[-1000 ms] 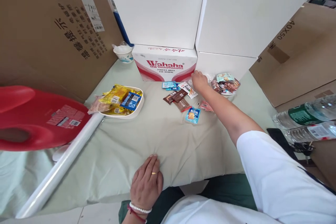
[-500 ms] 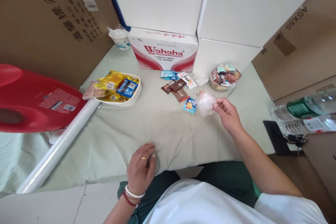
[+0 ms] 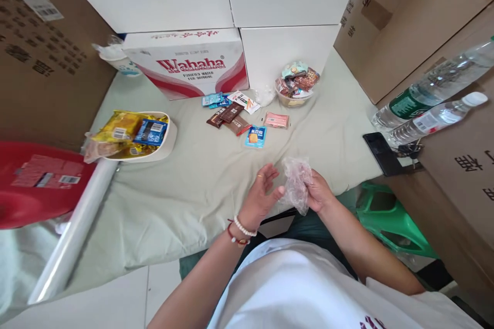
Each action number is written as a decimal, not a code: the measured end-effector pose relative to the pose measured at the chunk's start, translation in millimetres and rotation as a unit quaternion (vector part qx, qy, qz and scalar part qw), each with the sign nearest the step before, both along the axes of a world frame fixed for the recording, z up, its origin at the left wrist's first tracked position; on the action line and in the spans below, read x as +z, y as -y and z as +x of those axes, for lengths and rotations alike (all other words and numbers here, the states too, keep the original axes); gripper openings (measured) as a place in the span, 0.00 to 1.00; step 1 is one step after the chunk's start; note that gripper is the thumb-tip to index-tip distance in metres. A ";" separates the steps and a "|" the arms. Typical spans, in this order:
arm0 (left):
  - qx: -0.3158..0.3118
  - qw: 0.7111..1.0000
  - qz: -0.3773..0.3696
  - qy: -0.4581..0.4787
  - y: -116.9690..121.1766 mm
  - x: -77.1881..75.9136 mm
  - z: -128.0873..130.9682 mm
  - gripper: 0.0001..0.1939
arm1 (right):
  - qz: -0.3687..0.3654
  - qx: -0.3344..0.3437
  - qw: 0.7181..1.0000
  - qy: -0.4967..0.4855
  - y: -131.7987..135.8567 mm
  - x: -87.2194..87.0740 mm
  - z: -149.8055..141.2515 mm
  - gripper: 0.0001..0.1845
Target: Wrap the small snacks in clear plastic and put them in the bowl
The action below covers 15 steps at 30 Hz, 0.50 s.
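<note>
A crumpled clear plastic bag (image 3: 296,182) is pinched in my right hand (image 3: 318,192), held up near the front edge of the table. My left hand (image 3: 263,191), fingers apart, is just left of the bag; whether its thumb touches the plastic I cannot tell. Beyond the hands lie a blue snack packet (image 3: 256,136), a pink packet (image 3: 277,120), several brown packets (image 3: 232,112), a white packet (image 3: 244,102) and light blue packets (image 3: 213,99). Another piece of clear plastic (image 3: 265,95) rests beside a clear bowl (image 3: 290,101) heaped with wrapped snacks.
At left stands a white tray (image 3: 170,139) of yellow and blue packets, near a red container (image 3: 23,200) and a plastic roll (image 3: 73,239). A Wahaha box (image 3: 196,72) and a paper cup (image 3: 125,67) are at the back. Bottles (image 3: 409,131) and a black phone (image 3: 380,153) lie right.
My right hand has drawn back from the far packets with a clear plastic bag, now close to my body. My left hand has risen from the table edge and moved right towards it.
</note>
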State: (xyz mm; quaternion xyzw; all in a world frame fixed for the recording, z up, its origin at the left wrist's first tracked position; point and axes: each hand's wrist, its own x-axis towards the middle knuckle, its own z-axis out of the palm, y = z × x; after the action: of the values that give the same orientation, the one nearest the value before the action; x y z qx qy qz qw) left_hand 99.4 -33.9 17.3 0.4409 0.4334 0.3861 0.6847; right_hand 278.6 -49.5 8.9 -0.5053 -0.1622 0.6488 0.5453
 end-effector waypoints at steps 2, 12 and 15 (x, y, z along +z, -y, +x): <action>-0.010 0.999 -0.029 0.008 0.1 -1.6 4.7 0.28 | 0.010 0.016 1.000 0.004 -3.9 4.5 -4.2 0.23; 0.147 0.981 0.007 -0.123 11.0 -21.5 -19.7 0.19 | 0.063 -0.015 0.969 0.237 3.3 -6.5 3.5 0.25; 0.199 0.941 0.108 -0.251 12.8 -23.0 -26.3 0.13 | 0.107 0.003 0.928 0.357 12.8 -1.0 -4.4 0.19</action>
State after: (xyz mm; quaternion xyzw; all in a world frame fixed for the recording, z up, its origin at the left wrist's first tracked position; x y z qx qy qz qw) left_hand 73.1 -46.7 -5.7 0.4995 0.6256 0.4363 0.4108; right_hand 274.2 -62.3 7.8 -0.6417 -0.4159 0.4064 0.5001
